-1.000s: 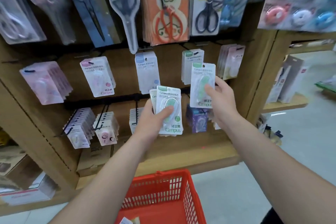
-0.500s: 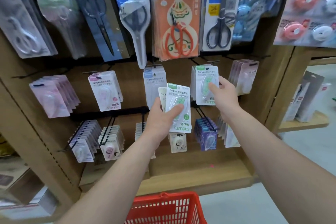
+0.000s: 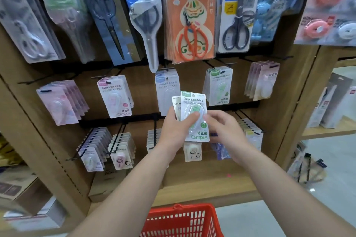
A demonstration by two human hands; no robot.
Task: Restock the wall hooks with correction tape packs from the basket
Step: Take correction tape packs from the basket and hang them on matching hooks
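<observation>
Head view: the left hand (image 3: 173, 132) holds a small stack of green correction tape packs (image 3: 193, 102) in front of the shelf wall, above the red basket (image 3: 183, 217). The right hand (image 3: 225, 129) touches the front pack's right edge; I cannot tell if it pinches it. A loose pull could make the back pack slip and fall, or the hole could miss the hook of the hanging green packs (image 3: 219, 86).

Both bare forearms reach up and forward, angled toward each other. The left hand (image 3: 173, 132) grips a small fan of correction tape packs (image 3: 193, 102), thumb laid across the front one. The right hand (image 3: 226, 131) meets it from the right, bent fingertips (image 3: 207, 118) at that pack's edge (too blurred to tell whether they pinch).
</observation>
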